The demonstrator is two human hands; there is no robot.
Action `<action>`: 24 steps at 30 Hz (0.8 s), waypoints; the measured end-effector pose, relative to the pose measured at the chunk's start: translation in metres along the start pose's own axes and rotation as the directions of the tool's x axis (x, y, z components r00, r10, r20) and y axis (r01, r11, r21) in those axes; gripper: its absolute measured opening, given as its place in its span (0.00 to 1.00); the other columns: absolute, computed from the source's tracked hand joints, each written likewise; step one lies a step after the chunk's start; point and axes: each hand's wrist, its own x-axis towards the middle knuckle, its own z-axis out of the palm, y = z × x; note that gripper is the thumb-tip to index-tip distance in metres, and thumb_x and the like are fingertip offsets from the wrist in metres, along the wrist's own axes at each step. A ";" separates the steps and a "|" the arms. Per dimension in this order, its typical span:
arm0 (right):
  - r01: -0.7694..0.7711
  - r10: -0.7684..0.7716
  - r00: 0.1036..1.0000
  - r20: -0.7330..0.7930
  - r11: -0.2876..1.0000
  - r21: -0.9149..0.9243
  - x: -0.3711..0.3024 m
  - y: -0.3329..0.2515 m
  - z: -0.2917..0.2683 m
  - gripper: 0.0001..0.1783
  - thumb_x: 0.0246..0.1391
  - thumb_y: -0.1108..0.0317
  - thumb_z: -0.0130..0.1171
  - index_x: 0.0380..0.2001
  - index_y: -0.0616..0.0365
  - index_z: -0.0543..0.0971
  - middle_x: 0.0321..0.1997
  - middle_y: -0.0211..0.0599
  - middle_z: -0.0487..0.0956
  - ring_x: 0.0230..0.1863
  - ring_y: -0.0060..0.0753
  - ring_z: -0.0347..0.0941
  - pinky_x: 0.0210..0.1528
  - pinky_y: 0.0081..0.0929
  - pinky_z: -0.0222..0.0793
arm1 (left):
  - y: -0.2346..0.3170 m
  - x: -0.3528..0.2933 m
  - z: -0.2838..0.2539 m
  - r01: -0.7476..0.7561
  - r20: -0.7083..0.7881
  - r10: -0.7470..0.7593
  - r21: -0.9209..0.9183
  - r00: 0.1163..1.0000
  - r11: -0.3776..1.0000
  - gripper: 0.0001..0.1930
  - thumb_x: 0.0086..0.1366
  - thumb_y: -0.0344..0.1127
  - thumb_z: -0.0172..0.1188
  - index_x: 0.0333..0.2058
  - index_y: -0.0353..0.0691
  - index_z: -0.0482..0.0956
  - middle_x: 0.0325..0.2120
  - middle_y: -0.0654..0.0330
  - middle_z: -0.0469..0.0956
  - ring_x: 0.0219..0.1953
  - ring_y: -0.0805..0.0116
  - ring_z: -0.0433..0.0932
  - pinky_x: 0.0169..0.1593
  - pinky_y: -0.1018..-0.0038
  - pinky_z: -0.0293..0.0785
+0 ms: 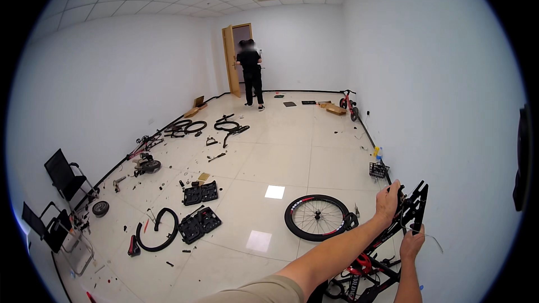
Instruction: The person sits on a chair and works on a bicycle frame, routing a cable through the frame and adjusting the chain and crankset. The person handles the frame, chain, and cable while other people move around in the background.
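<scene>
At the lower right a black bicycle frame point(370, 283) with red parts stands tilted near the wall, its two-legged end point(416, 205) pointing up. My left hand point(386, 205) is closed around a dark part near the top of this end; its exact grip is partly hidden. Lower down, my right hand point(412, 244) wraps around the frame's upper part beside the wall. A thin pale cable point(435, 239) loops out next to it. On the floor to the left of my forearm lies a spoked bicycle wheel point(317, 215) with a black tyre.
Two open black tool cases point(200, 224) lie mid-floor beside a loose tyre point(158, 247) and a saddle point(133, 246). Scattered bike parts point(147, 165) and black chairs point(66, 177) line the left. A wire basket point(379, 169) stands by the right wall. Far off, a person point(251, 73) stands by the open door point(229, 62).
</scene>
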 end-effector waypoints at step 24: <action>-0.020 0.021 1.000 0.015 0.999 -0.035 0.000 0.007 0.000 0.08 0.52 0.76 0.47 0.35 0.65 0.73 0.27 0.46 0.76 0.30 0.42 0.71 0.40 0.33 0.69 | 0.013 -0.002 -0.002 -0.136 0.117 0.100 0.363 0.988 0.922 0.27 0.67 0.55 0.53 0.27 0.31 0.77 0.18 0.66 0.70 0.23 0.77 0.65 0.29 0.75 0.64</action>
